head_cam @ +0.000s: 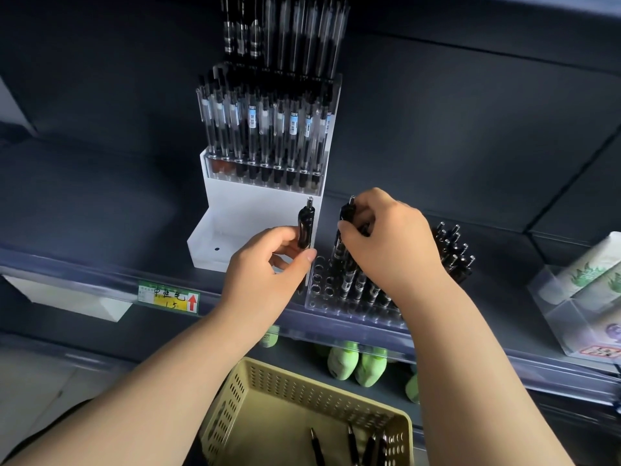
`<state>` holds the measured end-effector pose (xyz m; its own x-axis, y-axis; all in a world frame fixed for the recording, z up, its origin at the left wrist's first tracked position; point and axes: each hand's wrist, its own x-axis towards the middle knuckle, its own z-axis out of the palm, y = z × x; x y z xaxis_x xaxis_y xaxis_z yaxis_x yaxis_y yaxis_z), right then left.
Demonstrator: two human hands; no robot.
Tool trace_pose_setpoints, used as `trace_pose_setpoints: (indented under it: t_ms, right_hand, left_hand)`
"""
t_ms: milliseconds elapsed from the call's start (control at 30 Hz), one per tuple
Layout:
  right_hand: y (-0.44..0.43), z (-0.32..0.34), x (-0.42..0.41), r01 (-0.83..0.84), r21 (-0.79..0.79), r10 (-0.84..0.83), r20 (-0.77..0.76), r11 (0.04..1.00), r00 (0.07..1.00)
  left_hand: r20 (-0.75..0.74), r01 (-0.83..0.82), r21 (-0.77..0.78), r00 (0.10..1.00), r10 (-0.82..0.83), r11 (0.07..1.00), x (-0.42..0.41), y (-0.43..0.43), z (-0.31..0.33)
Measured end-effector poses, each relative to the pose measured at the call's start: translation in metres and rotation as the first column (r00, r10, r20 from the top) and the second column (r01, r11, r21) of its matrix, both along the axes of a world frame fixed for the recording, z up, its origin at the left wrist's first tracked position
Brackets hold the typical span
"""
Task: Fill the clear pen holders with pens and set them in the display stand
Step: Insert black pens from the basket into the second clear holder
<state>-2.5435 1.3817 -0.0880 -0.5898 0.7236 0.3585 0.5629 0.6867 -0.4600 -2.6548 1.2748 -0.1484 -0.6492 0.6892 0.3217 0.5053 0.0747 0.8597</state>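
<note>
Yellow basket [235,391] at bottom holds spare pens [353,445]; left hand [265,267] pinches a pen [305,230], right hand [393,243] grips a second pen [346,213]; I'd lower it plumb into the clear holder [322,294].

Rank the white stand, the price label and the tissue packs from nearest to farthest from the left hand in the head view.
1. White stand, just behind the left hand, which holds a pen.
2. Price label, to the hand's lower left.
3. Tissue packs, far right.
</note>
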Motion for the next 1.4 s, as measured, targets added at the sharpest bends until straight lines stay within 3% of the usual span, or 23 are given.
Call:
trace_pose_setpoints:
  t_ms: [300,667,900,1100,1233,1400]
  right_hand:
    - [0.000,-0.001,0.001,-0.013,0.000,0.013,-0.033,1.000,0.999]
    - [0.003,0.004,0.012,0.015,0.009,-0.014,-0.146,1.000,0.989]
    - [0.005,0.003,0.018,0.024,-0.009,-0.025,-0.151,1.000,0.988]
    - [0.004,0.002,0.019,0.020,0.009,-0.018,-0.150,1.000,0.989]
    - [0.003,0.003,0.021,0.023,0.012,-0.021,-0.151,1.000,0.988]
    - [-0.006,0.003,0.027,0.031,0.065,-0.021,-0.149,0.997,0.989]
  left_hand:
    - [0.023,0.006,0.035,1.000,-0.007,0.999,0.002,0.002,0.002]
    - [0.104,0.115,0.106,0.987,-0.126,0.988,0.016,0.021,-0.002]
    - [0.071,0.073,0.103,0.994,-0.080,0.992,0.016,0.028,-0.007]
    - [0.023,0.122,-0.104,0.992,-0.121,0.987,0.017,0.031,-0.018]
    - [-0.048,0.111,-0.163,0.992,-0.120,0.980,0.014,0.031,-0.019]
    - [-0.023,0.134,-0.201,0.990,-0.142,0.970,0.009,0.027,-0.024]
